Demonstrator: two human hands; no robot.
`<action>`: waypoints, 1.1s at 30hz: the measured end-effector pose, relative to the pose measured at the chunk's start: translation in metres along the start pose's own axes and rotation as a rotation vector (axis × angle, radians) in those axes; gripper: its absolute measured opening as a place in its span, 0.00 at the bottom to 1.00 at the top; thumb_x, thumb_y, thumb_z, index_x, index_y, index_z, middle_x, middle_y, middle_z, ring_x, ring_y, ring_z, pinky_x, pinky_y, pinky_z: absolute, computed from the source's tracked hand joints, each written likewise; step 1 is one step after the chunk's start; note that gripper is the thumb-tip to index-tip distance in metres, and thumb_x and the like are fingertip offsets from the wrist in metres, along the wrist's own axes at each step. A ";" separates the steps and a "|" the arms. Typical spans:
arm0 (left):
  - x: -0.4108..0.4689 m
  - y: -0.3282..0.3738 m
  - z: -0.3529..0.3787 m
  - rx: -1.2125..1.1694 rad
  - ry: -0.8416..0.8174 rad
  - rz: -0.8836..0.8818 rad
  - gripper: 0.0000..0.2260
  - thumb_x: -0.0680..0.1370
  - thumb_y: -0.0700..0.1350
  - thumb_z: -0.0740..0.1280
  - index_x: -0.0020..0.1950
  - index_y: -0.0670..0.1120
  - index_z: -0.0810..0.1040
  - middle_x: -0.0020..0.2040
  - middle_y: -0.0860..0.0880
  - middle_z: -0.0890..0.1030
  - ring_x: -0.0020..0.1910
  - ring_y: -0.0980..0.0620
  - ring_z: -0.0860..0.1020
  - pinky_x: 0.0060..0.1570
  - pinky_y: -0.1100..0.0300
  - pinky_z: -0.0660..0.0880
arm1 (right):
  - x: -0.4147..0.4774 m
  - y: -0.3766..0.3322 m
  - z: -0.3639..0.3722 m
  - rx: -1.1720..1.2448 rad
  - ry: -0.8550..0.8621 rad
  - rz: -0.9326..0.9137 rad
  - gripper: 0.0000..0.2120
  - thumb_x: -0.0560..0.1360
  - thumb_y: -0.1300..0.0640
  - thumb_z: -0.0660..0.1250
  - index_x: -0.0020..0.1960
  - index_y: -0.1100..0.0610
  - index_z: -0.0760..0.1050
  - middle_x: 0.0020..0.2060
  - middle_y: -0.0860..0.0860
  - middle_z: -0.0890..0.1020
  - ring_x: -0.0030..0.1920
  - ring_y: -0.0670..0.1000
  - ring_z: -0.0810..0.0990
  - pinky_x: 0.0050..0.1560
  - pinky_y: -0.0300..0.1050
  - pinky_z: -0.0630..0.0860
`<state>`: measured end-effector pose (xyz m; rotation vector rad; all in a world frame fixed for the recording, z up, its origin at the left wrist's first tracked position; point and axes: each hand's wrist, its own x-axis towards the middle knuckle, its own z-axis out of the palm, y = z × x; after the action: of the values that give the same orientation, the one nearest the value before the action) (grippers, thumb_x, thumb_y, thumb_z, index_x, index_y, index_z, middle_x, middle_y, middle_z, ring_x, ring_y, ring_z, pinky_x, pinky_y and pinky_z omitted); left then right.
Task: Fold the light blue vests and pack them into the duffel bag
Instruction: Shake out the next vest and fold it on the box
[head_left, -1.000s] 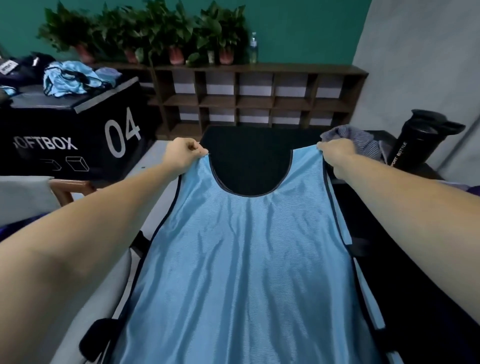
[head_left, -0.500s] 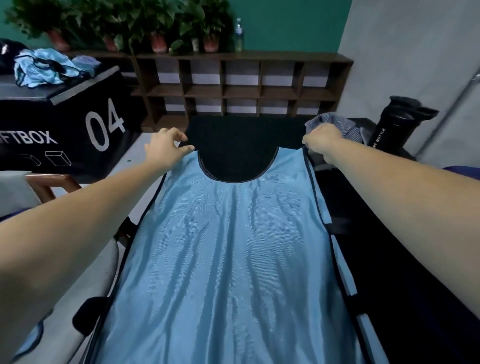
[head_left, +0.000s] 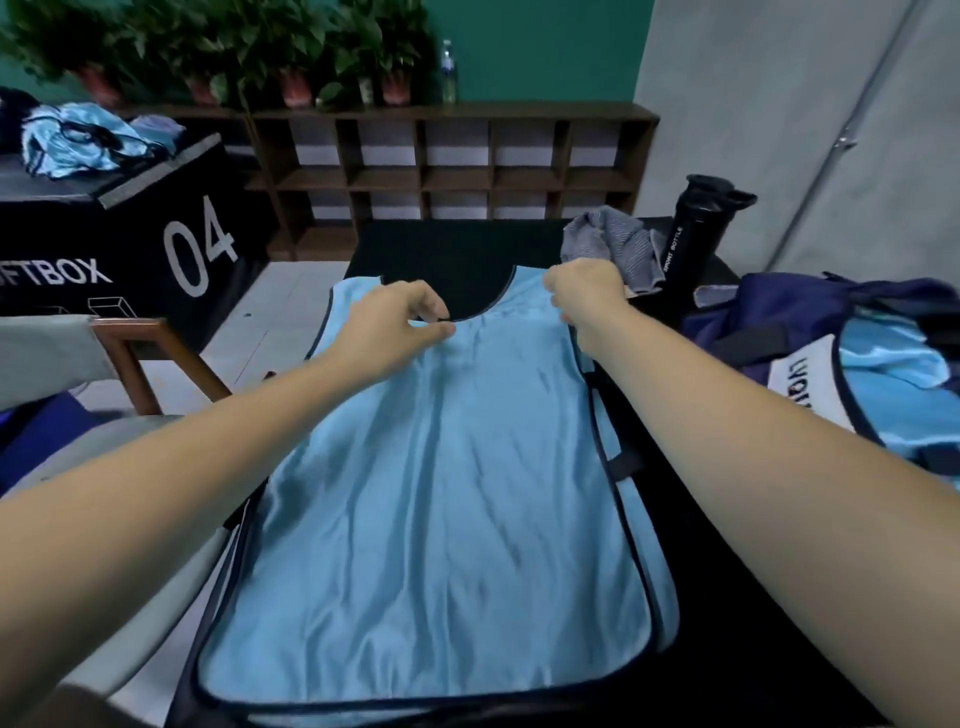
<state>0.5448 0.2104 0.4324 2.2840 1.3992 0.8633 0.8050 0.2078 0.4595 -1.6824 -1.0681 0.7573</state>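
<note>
Left hand (head_left: 395, 327) has shifted inward to pinch the neckline of the light blue vest (head_left: 447, 493), flat and unfolded on the table (head_left: 441, 254), right hand (head_left: 587, 296) gripping its strap; a packed vest (head_left: 883, 384) lies in the duffel bag (head_left: 779, 317), a vest pile (head_left: 72, 140) awaits.

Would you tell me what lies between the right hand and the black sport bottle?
A crumpled grey striped cloth lies between the right hand and the black sport bottle, seen in the head view.
</note>
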 end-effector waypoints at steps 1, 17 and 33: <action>-0.013 0.012 0.003 -0.008 -0.023 0.020 0.06 0.78 0.54 0.76 0.50 0.55 0.82 0.47 0.58 0.84 0.53 0.57 0.80 0.58 0.56 0.76 | -0.017 0.005 -0.005 -0.001 0.006 -0.020 0.02 0.76 0.60 0.69 0.48 0.55 0.78 0.46 0.54 0.80 0.45 0.54 0.77 0.48 0.53 0.80; -0.186 0.112 0.031 -0.050 -0.439 0.207 0.10 0.75 0.59 0.78 0.44 0.56 0.83 0.43 0.57 0.81 0.44 0.55 0.80 0.45 0.63 0.75 | -0.225 0.094 -0.112 -0.895 -0.359 -0.206 0.10 0.76 0.48 0.71 0.47 0.48 0.70 0.41 0.47 0.80 0.41 0.51 0.80 0.42 0.51 0.79; -0.214 0.119 0.037 -0.055 -0.702 0.240 0.10 0.78 0.59 0.76 0.49 0.55 0.81 0.42 0.55 0.82 0.43 0.55 0.80 0.47 0.54 0.79 | -0.235 0.083 -0.123 -1.030 -0.398 -0.205 0.11 0.75 0.55 0.67 0.51 0.50 0.65 0.40 0.51 0.80 0.40 0.56 0.79 0.40 0.54 0.79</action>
<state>0.5782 -0.0332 0.4005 2.3897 0.7912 0.1046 0.8363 -0.0657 0.4239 -2.2332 -2.1146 0.4108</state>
